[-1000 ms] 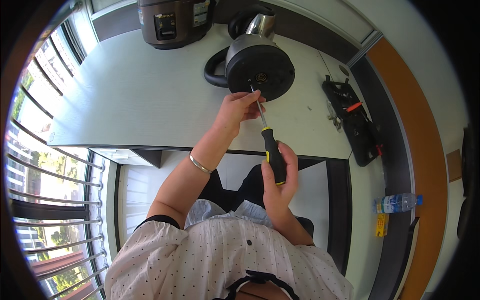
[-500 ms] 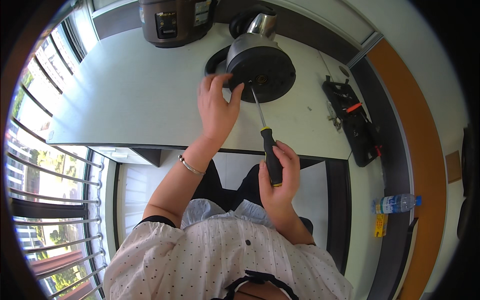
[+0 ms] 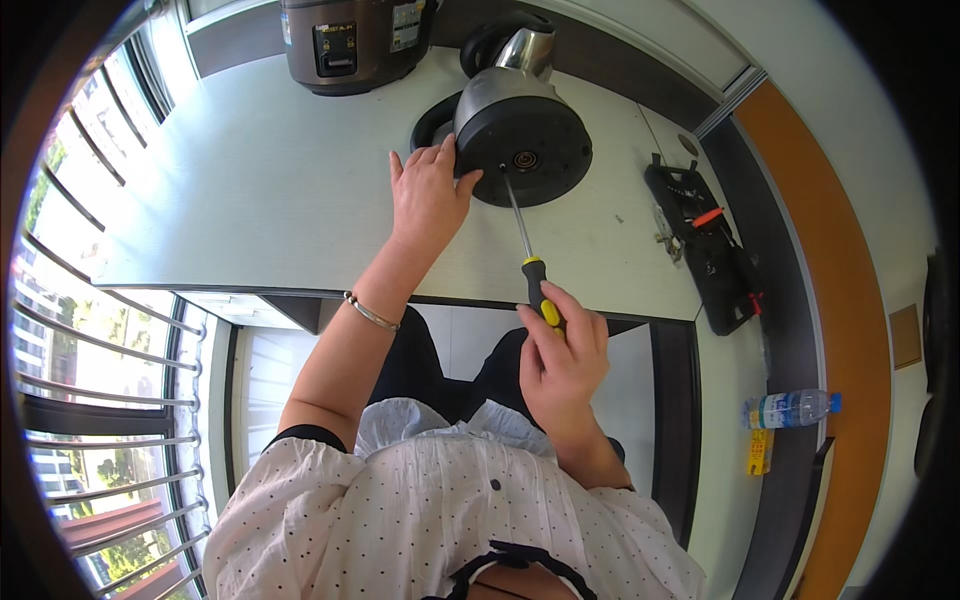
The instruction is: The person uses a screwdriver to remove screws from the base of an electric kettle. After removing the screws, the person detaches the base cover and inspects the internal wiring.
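Now, left hand (image 3: 428, 195): moved off the shaft, lies flat, gripping nothing, steadying the round steel kettle's black base (image 3: 522, 150).
Right hand (image 3: 562, 350): clenched on the yellow-and-black screwdriver (image 3: 528, 262).
Tip: now seated at the base, ready for turning.

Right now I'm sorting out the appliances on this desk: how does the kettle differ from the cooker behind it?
The kettle lies tipped on its side, its round black base facing the person, while the cooker stands upright at the desk's far edge. The kettle is steadied by the left hand and met by the screwdriver held in the right hand; the cooker is untouched. The kettle has a black loop handle; the cooker shows a front panel. Both have metallic bodies.
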Available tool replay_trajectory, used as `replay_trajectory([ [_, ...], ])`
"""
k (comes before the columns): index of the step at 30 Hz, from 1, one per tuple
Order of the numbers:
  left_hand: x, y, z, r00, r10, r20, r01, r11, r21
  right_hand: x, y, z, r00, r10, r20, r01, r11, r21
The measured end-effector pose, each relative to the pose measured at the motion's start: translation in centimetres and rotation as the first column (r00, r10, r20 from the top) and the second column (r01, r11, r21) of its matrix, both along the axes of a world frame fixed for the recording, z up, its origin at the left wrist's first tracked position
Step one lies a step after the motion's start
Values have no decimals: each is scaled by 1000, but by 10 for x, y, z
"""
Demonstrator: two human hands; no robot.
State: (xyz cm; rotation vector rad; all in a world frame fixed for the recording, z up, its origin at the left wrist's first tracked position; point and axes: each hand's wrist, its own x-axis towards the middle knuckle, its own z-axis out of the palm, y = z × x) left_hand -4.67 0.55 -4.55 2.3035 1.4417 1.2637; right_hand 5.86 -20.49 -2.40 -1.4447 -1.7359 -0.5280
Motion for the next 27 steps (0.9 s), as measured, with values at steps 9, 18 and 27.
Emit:
replay_trajectory([
  [9,2,-13,3,987,108,115,-136,954,269,1,-2,7,996,-36,87,43,996,-81],
  [18,13,-30,20,748,-143,648,580,614,-535,2,-3,6,999,-47,25,50,991,-120],
  [27,16,-24,14,472,-13,881,835,327,-443,0,-2,-9,968,-9,-252,-8,998,-66],
])
